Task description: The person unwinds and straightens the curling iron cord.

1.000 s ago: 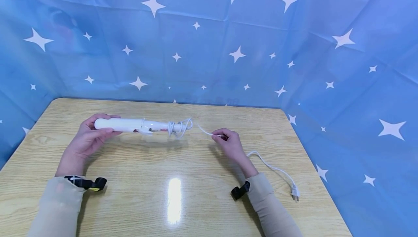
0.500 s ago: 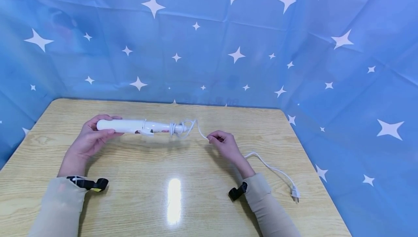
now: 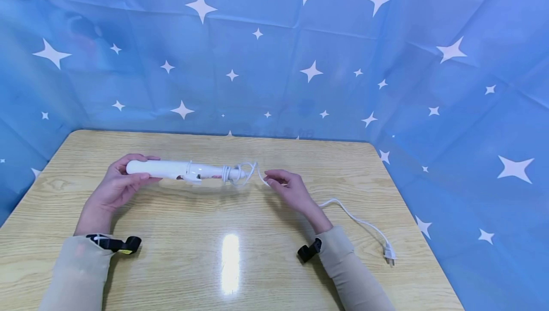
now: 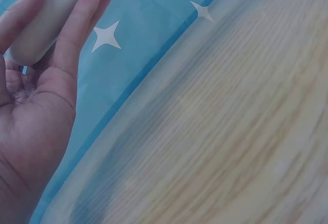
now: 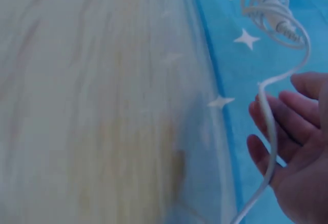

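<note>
A white curling iron (image 3: 158,169) is held level over the table, its barrel end in my left hand (image 3: 115,185). In the left wrist view, thumb and fingers of that hand grip the rounded white end (image 4: 38,34). White cord (image 3: 238,174) is looped round the handle's right end. From there the cord (image 5: 269,116) runs down to my right hand (image 3: 288,188). The right wrist view has the cord lying across the loosely bent fingers (image 5: 292,119), the thumb standing apart from it. Part of the cord is hidden behind the right hand in the head view.
The cord's tail ends in a plug (image 3: 389,253) lying on the wooden table (image 3: 171,263), right of the right forearm. A blue star-printed cloth (image 3: 266,54) hangs behind and beside the table. Each wrist wears a black camera strap (image 3: 113,243).
My right hand has moved left toward the iron, and its pinch on the cord has loosened. The cord between them has gone slacker. The left hand and iron have dipped slightly.
</note>
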Available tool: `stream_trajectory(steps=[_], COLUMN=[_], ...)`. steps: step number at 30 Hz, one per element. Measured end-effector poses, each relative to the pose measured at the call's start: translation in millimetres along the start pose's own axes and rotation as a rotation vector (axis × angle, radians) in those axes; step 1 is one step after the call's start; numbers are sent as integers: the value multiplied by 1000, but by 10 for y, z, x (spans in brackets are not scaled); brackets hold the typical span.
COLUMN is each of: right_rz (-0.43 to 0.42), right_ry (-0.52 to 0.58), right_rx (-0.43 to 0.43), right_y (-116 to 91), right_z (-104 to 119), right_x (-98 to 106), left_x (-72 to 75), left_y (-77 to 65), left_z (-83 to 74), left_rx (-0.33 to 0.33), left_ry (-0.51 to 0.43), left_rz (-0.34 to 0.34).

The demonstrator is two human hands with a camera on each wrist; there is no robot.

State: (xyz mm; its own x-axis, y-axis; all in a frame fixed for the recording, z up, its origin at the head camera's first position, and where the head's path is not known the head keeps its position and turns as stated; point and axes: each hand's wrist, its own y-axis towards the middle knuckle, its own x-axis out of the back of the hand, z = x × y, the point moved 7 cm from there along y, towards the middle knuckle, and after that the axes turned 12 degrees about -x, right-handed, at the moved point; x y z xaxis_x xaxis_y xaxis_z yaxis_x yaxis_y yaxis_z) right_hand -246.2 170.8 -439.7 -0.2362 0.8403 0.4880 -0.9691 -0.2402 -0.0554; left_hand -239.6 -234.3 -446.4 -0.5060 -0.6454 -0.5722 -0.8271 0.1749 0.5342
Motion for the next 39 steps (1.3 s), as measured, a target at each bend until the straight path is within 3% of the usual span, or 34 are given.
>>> stream_trajectory(steps=[5,11,15,21,27,35,39], right_rz=[54,140,196,231,330,299,314], right_ry=[21,156,260,307,370,355,402], right_rx=[28,89,68,6,-45,-55,-51], right_y=[35,94,115,147,152,155,132], right_z=[97,176,188,119,44,-25,-29], right_x=[-74,-161,-215,-275,-371,-369,-325], left_x=[-18,-26,-29,-18,1,26,35], left_y=[-12,-27,-31,-49,-71,-77,-74], left_z=[21,50,63,66,65,65,57], left_rx=[15,32,40,51,54,37,30], left_ry=[-32,-22,-25,-48,-13,37,-21], left_rz=[29,41,59,61,38,7,15])
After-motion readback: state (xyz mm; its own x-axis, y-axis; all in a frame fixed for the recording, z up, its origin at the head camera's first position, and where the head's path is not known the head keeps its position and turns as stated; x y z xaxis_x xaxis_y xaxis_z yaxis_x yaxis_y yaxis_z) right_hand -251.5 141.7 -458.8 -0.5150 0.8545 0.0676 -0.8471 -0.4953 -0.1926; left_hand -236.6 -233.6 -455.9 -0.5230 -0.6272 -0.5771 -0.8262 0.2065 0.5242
